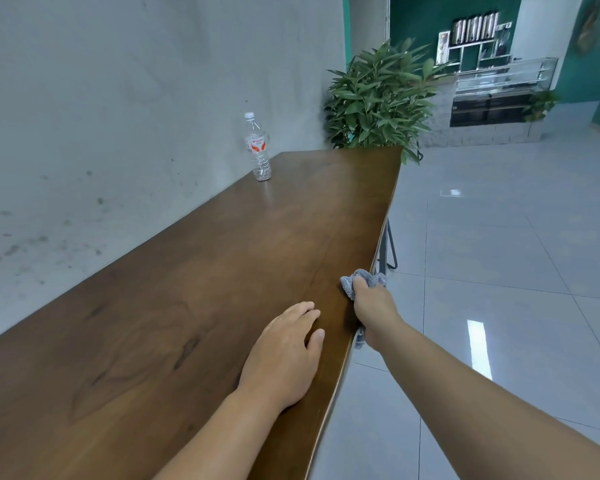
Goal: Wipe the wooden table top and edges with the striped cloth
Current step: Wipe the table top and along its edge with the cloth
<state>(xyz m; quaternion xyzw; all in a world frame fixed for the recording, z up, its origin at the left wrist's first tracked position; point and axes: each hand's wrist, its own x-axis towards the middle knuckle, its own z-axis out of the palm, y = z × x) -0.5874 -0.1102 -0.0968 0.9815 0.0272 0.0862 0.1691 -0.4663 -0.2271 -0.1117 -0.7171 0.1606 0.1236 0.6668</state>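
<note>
Two bare forearms reach forward over a wooden table (187,289). The left hand (284,355) lies flat, palm down, near its right edge. The right hand (373,306) grips a bunched cloth (349,284) against that edge.

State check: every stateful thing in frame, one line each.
striped cloth: bunched, held against the table's right edge
right hand: grips the cloth
left hand: flat on the table top
wooden table: top bare around the hands
water bottle: upright, capped, at the far end
</note>
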